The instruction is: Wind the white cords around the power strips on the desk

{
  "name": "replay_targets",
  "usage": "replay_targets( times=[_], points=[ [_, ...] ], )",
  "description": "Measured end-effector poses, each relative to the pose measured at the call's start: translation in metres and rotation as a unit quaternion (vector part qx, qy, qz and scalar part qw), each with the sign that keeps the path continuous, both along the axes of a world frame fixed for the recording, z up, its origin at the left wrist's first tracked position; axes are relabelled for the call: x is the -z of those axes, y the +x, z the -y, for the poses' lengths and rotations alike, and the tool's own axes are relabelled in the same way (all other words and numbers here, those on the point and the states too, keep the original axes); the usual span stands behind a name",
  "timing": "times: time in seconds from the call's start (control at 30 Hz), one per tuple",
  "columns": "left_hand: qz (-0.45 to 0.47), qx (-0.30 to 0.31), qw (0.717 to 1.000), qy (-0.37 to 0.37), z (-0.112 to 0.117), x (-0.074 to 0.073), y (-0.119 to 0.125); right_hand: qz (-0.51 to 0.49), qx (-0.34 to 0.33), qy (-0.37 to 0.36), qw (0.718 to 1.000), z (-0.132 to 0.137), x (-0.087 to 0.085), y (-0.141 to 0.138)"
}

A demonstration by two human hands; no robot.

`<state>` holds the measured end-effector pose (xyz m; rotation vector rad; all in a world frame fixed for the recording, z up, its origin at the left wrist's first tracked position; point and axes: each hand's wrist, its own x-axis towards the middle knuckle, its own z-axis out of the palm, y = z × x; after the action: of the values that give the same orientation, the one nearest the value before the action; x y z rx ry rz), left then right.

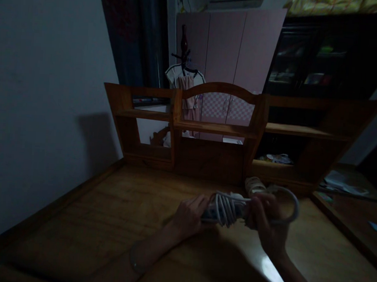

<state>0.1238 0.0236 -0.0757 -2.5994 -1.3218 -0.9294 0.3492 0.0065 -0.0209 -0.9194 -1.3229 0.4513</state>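
Note:
My left hand (188, 215) is closed round the near-left end of what looks like a power strip (209, 212), held above the wooden surface. A pale cord (225, 208) is wound several times around its middle. At the strip's other end my right hand (269, 224) is closed on the cord, its fingers slightly blurred. From the right hand a loose loop of cord curves out to the right. Behind that hand, a pale coiled bundle (254, 185) sits on the board, partly hidden.
Underneath is a wide wooden bed board (123, 209), with a shelved wooden headboard (213, 159) at its far end. A white wall (50, 107) stands on the left. Beyond are a clothes rack (184, 45), a pink wardrobe (226, 49) and a dark cabinet (311, 59). The room is dim.

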Motion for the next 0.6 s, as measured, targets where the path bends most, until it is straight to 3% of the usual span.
replay_targets(
  times=[0.13,0.27,0.43,0.6],
  points=[
    [-0.045,0.044,0.998,0.026,0.005,-0.004,0.001,-0.079,0.063,-0.047,0.994,-0.01,-0.017,0.013],
    [-0.031,0.079,0.995,0.043,0.009,-0.007,0.001,-0.115,-0.034,-0.132,0.984,-0.018,-0.015,0.015],
    [0.135,0.116,0.984,-0.014,0.01,-0.008,0.0,-0.079,-0.12,-0.18,0.973,-0.018,0.002,-0.001],
    [0.368,0.011,0.926,-0.081,0.001,-0.009,-0.005,-0.013,-0.185,-0.206,0.961,-0.009,0.012,-0.013]
  ],
)
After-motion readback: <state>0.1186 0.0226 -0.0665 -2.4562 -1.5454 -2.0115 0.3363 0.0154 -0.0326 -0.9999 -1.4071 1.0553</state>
